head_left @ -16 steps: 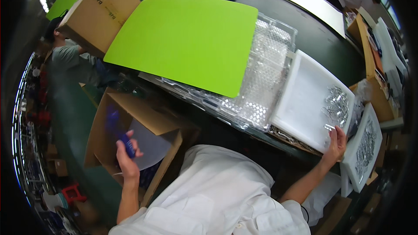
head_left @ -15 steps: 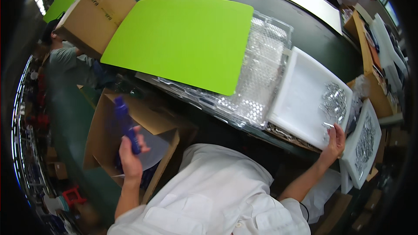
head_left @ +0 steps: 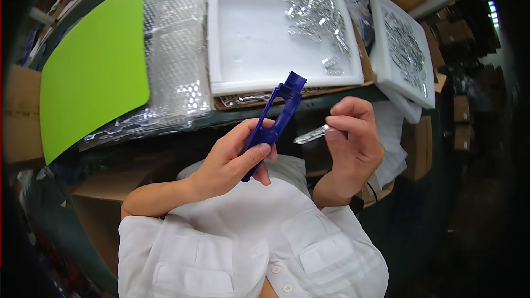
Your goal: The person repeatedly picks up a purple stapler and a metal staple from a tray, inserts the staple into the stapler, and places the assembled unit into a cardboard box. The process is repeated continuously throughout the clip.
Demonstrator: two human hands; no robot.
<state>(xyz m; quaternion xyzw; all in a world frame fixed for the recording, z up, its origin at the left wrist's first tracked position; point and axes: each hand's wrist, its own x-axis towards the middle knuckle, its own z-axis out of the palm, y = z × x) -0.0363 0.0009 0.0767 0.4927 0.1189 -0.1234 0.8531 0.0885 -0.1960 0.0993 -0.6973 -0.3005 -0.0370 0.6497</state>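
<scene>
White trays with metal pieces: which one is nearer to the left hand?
The left tray, beside the clear plastic and just beyond the blue part in the left hand. The other tray lies farther right.

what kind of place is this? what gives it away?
Probably a factory assembly bench. The left hand holds a blue plastic housing, the right hand a small metal piece; white trays carry heaps of similar-looking metal pieces.

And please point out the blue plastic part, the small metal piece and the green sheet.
Blue plastic part (head_left: 283, 120): head view, right side rail.
Small metal piece (head_left: 312, 134): head view, its middle.
Green sheet (head_left: 98, 69): head view, middle of face.
</scene>
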